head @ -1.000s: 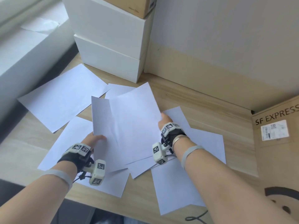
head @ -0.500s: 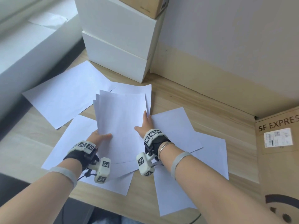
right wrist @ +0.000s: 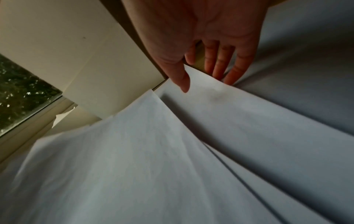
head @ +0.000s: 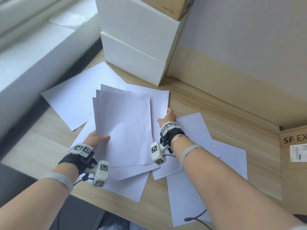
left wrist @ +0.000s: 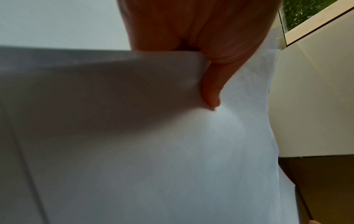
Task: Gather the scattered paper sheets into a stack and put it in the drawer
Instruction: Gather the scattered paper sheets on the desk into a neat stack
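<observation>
Several white paper sheets lie scattered on the wooden desk (head: 207, 103). My left hand (head: 97, 138) grips a small stack of sheets (head: 123, 128) by its left edge, thumb on top; in the left wrist view the thumb (left wrist: 210, 91) presses on the stack (left wrist: 153, 151). My right hand (head: 167, 117) reaches to the right edge of a loose sheet (head: 158, 100) behind the stack, its straight fingers (right wrist: 235, 71) touching that sheet (right wrist: 249, 113). One large sheet (head: 76, 100) lies far left, others (head: 207, 146) lie to the right. No drawer is in view.
Two stacked white boxes (head: 136, 47) with a brown carton (head: 172, 7) on top stand at the back of the desk. A cardboard SF Express box (head: 294, 163) sits at the right. A white sill (head: 33, 60) runs along the left. A dark cable (head: 197, 218) lies at the desk's front edge.
My right hand let go of the sheet it brought onto the stack and reached forward-right to another sheet's edge. My left hand has kept its hold on the stack.
</observation>
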Available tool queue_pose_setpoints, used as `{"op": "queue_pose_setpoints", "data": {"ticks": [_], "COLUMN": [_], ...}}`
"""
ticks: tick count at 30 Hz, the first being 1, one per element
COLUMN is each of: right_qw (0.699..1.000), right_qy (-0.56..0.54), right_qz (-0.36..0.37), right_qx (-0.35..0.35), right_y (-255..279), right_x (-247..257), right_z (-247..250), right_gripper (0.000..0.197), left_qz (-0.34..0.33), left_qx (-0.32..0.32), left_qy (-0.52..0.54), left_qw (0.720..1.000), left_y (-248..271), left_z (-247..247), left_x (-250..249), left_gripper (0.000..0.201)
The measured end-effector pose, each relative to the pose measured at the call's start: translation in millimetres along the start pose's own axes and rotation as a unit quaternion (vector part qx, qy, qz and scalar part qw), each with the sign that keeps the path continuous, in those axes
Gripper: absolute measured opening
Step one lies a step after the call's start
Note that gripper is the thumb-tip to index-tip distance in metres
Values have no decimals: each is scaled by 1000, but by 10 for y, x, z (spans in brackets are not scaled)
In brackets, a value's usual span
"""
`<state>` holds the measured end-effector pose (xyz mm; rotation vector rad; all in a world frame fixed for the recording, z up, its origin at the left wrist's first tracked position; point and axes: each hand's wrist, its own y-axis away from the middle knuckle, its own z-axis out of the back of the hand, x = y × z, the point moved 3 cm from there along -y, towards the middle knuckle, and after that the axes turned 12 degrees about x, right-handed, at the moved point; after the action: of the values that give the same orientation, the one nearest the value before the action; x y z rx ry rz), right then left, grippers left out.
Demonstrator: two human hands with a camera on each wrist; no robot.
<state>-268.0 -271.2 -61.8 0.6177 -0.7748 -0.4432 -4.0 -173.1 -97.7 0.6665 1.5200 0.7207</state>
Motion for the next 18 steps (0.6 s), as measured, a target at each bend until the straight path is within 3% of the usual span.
{"op": "queue_pose_setpoints", "data": {"ticks": [4,9,18], "right_qw": [998,996,997], "right_qy": [-57,71,65], "right_qz": [-10,-22,-35], "right_qx": [6,49,-28], "right_y": [7,5,49], "right_x": [59,78,-246], "right_z": [58,137,830], "right_gripper": [76,41,35], "left_qz": [4,8,31], "left_qx": [18,28,29], "left_qy": [18,24,-14], "left_qw": [1000,999,999], "left_y": [10,2,20], "left_z": [30,36,39], "left_x": [36,30,-3], "left_gripper": [26,25,29]}}
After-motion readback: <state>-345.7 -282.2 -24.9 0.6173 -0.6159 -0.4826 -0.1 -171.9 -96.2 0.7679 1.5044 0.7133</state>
